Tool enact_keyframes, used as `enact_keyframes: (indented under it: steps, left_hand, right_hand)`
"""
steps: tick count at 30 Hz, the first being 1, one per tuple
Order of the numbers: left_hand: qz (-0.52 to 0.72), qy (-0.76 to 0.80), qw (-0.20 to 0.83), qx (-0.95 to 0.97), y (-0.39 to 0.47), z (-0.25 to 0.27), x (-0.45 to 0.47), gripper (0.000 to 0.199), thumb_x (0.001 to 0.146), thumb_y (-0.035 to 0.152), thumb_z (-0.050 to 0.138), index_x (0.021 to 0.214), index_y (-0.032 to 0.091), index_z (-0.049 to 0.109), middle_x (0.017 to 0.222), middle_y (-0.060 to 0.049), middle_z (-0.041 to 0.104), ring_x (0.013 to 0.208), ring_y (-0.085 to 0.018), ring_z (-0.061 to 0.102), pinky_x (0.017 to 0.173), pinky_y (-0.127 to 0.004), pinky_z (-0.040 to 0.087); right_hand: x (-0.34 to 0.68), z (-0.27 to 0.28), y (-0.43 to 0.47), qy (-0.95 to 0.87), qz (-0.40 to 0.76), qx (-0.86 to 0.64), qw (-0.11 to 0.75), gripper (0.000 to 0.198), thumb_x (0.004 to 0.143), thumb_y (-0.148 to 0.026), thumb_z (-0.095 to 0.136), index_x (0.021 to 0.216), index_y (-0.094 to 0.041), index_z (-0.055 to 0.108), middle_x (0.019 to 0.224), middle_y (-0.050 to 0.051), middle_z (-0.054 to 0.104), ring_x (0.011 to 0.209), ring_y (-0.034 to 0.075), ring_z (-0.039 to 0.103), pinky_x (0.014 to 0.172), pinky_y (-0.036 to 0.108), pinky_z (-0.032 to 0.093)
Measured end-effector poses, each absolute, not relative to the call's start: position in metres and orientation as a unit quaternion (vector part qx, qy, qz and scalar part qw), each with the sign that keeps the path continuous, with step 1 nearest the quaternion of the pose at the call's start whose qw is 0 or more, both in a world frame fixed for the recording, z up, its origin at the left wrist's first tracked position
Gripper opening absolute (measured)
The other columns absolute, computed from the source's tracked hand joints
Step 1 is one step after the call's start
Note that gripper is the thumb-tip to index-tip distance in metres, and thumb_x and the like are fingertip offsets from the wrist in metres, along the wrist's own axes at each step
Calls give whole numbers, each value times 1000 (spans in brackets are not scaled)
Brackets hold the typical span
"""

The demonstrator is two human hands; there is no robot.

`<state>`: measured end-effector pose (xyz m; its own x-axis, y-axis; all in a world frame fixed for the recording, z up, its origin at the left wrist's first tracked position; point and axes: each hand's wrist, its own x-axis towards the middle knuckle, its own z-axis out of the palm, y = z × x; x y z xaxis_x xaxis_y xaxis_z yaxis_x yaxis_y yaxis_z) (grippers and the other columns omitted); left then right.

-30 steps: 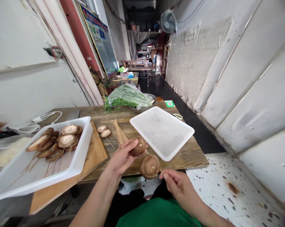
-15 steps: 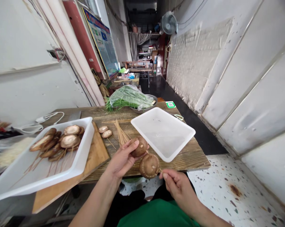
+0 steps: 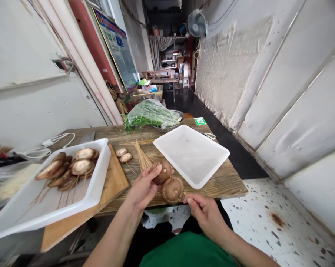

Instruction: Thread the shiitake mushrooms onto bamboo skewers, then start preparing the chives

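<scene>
My left hand (image 3: 145, 185) grips a brown mushroom cap (image 3: 163, 171) between thumb and fingers, over the table's front edge. Against it sits a second mushroom cap (image 3: 172, 190), threaded on a thin wooden skewer (image 3: 185, 194). My right hand (image 3: 202, 207) pinches the skewer's near end, just right of the second cap. Left of my hands lie a bundle of bare skewers (image 3: 141, 154) and two pale-faced mushroom pieces (image 3: 123, 155) with a skewer beside them. How far the skewer goes into the first cap is hidden.
At left, a white tray (image 3: 100, 174) of skewered mushrooms rests on a wooden board (image 3: 114, 172). Another white tray (image 3: 193, 157) stands right of centre. Behind it are bagged green stalks (image 3: 151, 113) on a metal bowl (image 3: 181, 120); scissors handles (image 3: 210, 136) lie by the right edge.
My right hand has moved slightly left and up, pushing the second mushroom cap against the one in my left hand. The gap between the two caps has closed.
</scene>
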<state>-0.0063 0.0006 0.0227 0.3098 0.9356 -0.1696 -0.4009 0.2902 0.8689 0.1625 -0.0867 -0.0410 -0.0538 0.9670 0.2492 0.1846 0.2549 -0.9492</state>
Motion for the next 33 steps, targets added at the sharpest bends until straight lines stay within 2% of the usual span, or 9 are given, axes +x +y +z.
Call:
enact_keyframes:
  steps: [4,9,15,20,25,28,30,33]
  left_hand:
    - [482,347,713,372,4,25,-8,21,76,23,63,95,13,62,90,-9,69,86,-21,65,79,-34,51]
    - [484,266,753,358,-1,22,-7,43,76,42,60,108,13,59,100,-12,67,93,-25,62,80,-38,51]
    - [482,310,736,360,-15,10,2,26,77,24,62,100,11,64,97,-10,68,95,-21,61,82,-30,49]
    - [443,320,761,348,-17,4,3,22,76,21,63,96,12,65,96,-10,68,89,-21,62,76,-31,51]
    - [405,321,770,375,-24,0,6,21,75,24,64,90,10,66,93,-12,67,80,-18,62,68,-27,50]
    - [402,319,773,372,-27,-3,7,23,74,25,65,93,11,66,95,-12,67,82,-19,62,68,-27,50]
    - [408,318,781,350,-25,-4,4,29,73,30,65,97,13,65,97,-11,67,87,-21,62,70,-29,51]
    - [448,296,787,302,-16,-2,-6,44,73,47,61,102,14,64,100,-12,67,96,-25,60,78,-35,51]
  right_hand:
    - [157,-40,-75,-624,358,-460,521,23,88,-26,43,76,-15,58,57,-3,41,52,10,37,47,20,29]
    - [144,-50,-62,-616,342,-440,557,23,90,-28,41,82,-15,59,53,-5,35,47,9,35,45,20,28]
    - [132,-62,-67,-601,348,-439,571,24,91,-29,40,82,-15,57,54,-5,34,47,9,33,44,20,27]
    - [130,-60,-74,-599,348,-446,567,22,90,-28,41,83,-15,58,53,-5,36,47,10,36,46,20,30]
    - [131,-51,-82,-606,331,-460,557,24,90,-27,40,77,-15,56,54,-5,38,48,10,36,47,20,31]
    - [132,-48,-81,-609,317,-467,557,24,90,-26,40,75,-15,55,55,-4,39,50,10,37,49,21,31]
    - [134,-49,-81,-614,311,-470,553,24,89,-27,41,74,-15,55,56,-4,39,51,10,37,50,21,31]
    - [136,-56,-82,-610,351,-462,539,23,90,-28,41,76,-16,55,54,-5,37,49,10,36,48,21,30]
